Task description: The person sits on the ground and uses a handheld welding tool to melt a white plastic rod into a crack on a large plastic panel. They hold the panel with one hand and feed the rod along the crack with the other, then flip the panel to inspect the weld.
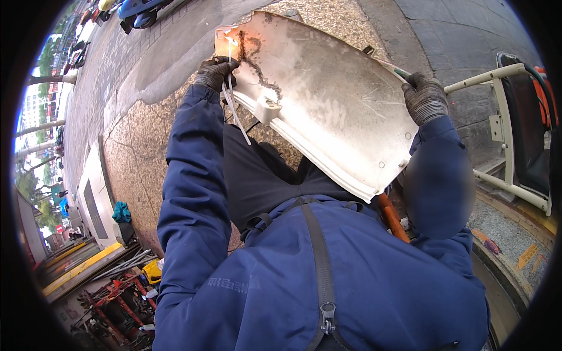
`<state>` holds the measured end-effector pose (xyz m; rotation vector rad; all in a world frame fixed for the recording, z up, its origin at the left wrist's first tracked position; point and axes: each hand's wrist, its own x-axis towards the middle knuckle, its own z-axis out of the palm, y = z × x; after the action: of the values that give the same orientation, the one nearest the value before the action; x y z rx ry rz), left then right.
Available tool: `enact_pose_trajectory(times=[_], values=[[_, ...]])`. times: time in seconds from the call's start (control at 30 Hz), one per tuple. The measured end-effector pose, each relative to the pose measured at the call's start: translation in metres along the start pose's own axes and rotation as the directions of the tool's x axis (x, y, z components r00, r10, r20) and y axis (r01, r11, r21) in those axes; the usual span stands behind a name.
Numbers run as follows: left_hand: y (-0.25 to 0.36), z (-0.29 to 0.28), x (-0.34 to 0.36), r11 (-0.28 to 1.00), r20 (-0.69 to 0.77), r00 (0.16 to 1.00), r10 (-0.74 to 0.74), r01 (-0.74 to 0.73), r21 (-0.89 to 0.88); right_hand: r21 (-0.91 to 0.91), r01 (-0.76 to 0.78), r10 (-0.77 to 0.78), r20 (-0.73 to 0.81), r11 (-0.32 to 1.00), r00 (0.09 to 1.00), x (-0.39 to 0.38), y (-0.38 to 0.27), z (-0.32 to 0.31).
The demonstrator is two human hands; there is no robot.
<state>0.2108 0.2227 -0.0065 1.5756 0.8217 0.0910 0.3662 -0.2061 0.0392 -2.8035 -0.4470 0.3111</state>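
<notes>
White panel (333,88), count 1: curved, inner face toward the wearer, tilted over the lap; lower edge against or just above the thighs, cannot tell which. Landmark for all places below.

Chair (530,123), count 1: dark pad, cream tubular frame, right of the panel and apart from it.

Gloved hands, count 2. Right hand (426,99): at the panel's right edge, fingers curled round a thin tool; whether it also grips the panel, cannot tell. Left hand (215,73): at the panel's left edge, closed on white strips.

Dark seam (256,70), count 1: irregular, running down the panel's left part.

White strips (237,114): 2 lengths visible below the left fist, hanging past the panel's left edge; one folded piece or two, cannot tell.

Raised boss (268,108), count 1: on the panel's lower left edge, near the seam's end.

Thin tool (401,74), count 1: green part, at the panel's right edge.

Bright orange-white spot (231,41), count 1: panel's upper left corner.
</notes>
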Motion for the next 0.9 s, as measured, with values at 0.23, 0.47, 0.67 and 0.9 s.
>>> enact_pose_trajectory(times=[0.23, 0.47, 0.67, 0.9], values=[[0.004, 0.000, 0.005, 1.000, -0.006, 1.000, -0.011, 0.011, 0.003, 0.001, 0.007, -0.007, -0.001, 1.000, 1.000, 0.000, -0.001, -0.001], [0.008, -0.002, 0.010, 1.000, 0.025, 1.000, -0.007, 0.006, 0.022, -0.004, -0.015, 0.015, 0.014, 1.000, 1.000, -0.001, -0.004, -0.004], [0.011, -0.002, 0.013, 1.000, 0.013, 1.000, -0.011, 0.011, 0.019, -0.043, -0.012, 0.014, 0.058, 0.999, 0.998, 0.000, -0.003, -0.006], [0.014, -0.002, 0.017, 1.000, 0.018, 1.000, -0.005, 0.004, 0.010, -0.023, -0.007, 0.008, 0.051, 1.000, 0.999, 0.000, -0.003, -0.006]])
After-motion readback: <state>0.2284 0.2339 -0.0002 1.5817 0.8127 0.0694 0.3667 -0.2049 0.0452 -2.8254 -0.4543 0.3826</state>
